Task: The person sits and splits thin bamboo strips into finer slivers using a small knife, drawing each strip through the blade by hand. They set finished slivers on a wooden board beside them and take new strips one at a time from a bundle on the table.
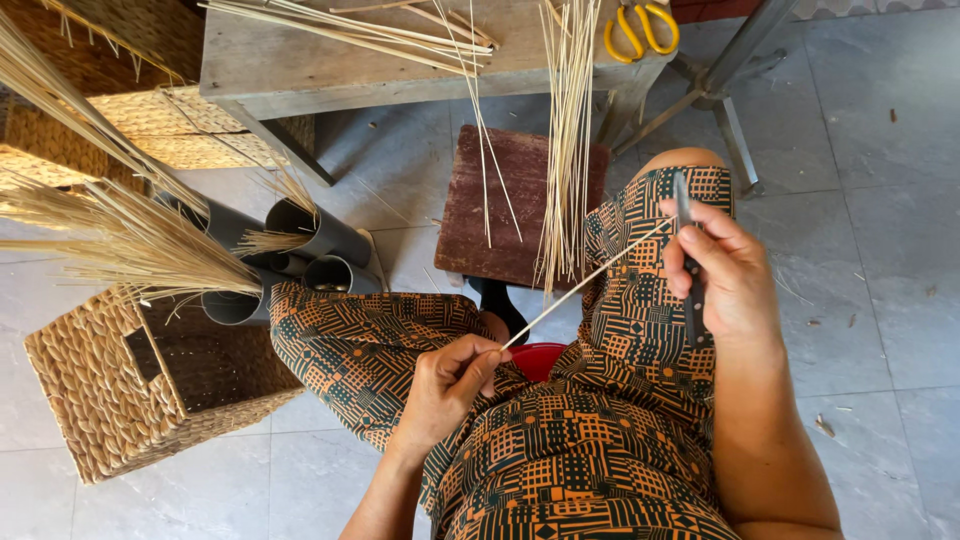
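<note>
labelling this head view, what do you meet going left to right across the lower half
woven basket → grey pipes → left hand → thin cane strip → right hand with a knife

Basket-weaving workshop: reed bundles (pixel 130 240), woven basket (pixel 140 385), worn workbench (pixel 300 60).

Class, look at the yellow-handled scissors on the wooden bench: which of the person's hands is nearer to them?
Right. The right hand, holding a knife, is below the scissors; the left hand is lower and farther left.
</note>
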